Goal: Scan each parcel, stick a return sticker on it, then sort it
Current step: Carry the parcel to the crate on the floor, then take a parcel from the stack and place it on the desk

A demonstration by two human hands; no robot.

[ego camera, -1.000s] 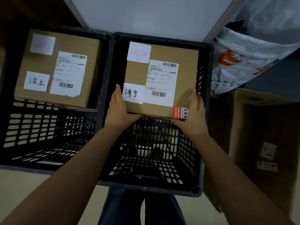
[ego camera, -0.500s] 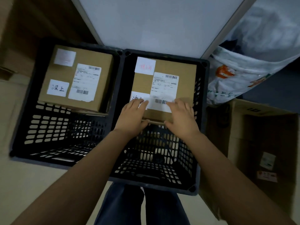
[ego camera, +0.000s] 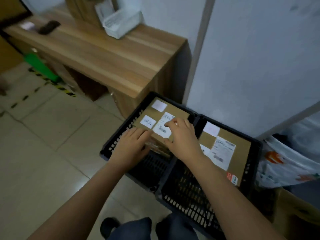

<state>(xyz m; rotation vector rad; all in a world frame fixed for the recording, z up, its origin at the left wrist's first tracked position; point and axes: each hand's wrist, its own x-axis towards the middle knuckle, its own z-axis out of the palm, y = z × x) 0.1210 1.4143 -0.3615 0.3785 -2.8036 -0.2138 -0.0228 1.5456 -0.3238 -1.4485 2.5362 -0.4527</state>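
Beside a wood-grain desk [ego camera: 110, 54], our left hand [ego camera: 133, 144], fingers flat, and right hand [ego camera: 181, 134], fingers loosely spread, lie over the label-patched cardboard parcel [ego camera: 180, 113] in the left black lattice crate [ego camera: 117, 141], a second boxy parcel [ego camera: 241, 144] lying in the right crate [ego camera: 190, 194].

Dim room: pale tiled floor [ego camera: 43, 153], wooden desk [ego camera: 107, 54] against white wall [ego camera: 259, 49].

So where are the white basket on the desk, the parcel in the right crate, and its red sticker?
White basket [ego camera: 123, 23]: head view, on its front wall.
Right parcel [ego camera: 225, 153]: head view, on its white shipping label.
Red sticker [ego camera: 232, 178]: head view, on the sticker's middle.
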